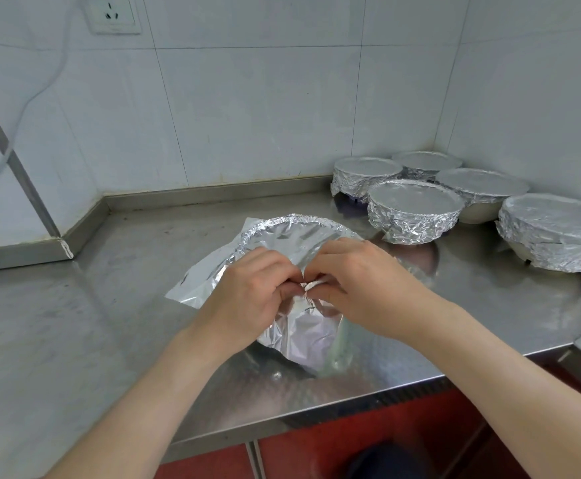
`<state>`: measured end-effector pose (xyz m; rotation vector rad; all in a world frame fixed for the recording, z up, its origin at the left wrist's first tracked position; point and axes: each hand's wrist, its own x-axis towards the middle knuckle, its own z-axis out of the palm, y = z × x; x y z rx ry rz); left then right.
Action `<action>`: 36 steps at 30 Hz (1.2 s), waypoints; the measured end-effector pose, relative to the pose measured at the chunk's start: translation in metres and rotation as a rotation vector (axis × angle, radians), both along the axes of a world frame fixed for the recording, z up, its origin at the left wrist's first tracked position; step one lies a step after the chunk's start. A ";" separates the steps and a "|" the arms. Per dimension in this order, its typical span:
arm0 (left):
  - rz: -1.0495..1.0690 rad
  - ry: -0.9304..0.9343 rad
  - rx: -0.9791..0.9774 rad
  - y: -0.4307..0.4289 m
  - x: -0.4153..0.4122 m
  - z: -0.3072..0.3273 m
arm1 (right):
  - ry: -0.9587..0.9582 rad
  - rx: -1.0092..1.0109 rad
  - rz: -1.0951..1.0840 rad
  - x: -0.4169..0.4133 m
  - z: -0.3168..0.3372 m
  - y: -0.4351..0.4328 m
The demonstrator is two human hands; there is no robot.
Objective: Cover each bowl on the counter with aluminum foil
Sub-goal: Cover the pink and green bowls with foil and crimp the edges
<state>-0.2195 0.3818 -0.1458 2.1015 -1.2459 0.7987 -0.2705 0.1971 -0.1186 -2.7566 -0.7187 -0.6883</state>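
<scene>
A bowl draped in a sheet of aluminum foil (pixel 282 236) sits mid-counter, its far rim crimped tight while a loose flap sticks out on the left and another hangs at the front. My left hand (pixel 247 292) and my right hand (pixel 358 281) meet over the near rim, fingers curled, both pinching a crumpled fold of the foil between them. The bowl itself is hidden under the foil and my hands.
Several foil-covered bowls (pixel 413 210) cluster in the back right corner of the steel counter (pixel 92 323). Tiled walls close off the back and right. The counter's front edge runs just below my forearms, with red floor beneath. A wall socket (pixel 112 13) sits at the upper left.
</scene>
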 end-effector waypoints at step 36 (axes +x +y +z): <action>-0.027 -0.055 -0.026 -0.009 0.003 -0.005 | -0.141 0.105 0.004 -0.001 -0.010 -0.008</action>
